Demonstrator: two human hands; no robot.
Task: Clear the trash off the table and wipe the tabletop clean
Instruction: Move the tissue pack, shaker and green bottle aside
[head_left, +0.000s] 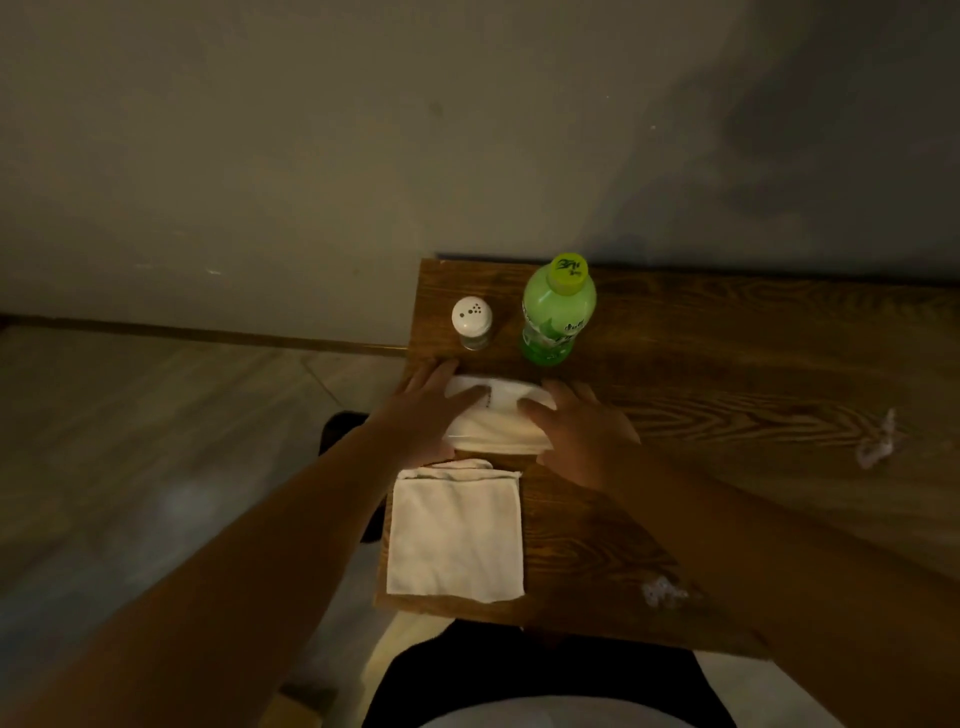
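Observation:
A white tissue pack (498, 415) lies on the dark wooden table (727, 364) near its left edge. My left hand (423, 410) grips the pack's left end with its fingers laid over the top. My right hand (582, 436) grips the right end the same way. Just in front of the pack, a folded white cloth (457, 535) lies flat on the table. One crumpled scrap of paper (878, 441) sits far right on the tabletop. A second scrap (662, 592) lies near the front edge, partly behind my right forearm.
A green plastic bottle (558, 312) and a white-capped shaker (471, 322) stand upright behind the pack, close to the wall. The table's left edge drops to a pale floor (156, 441). The room is dim.

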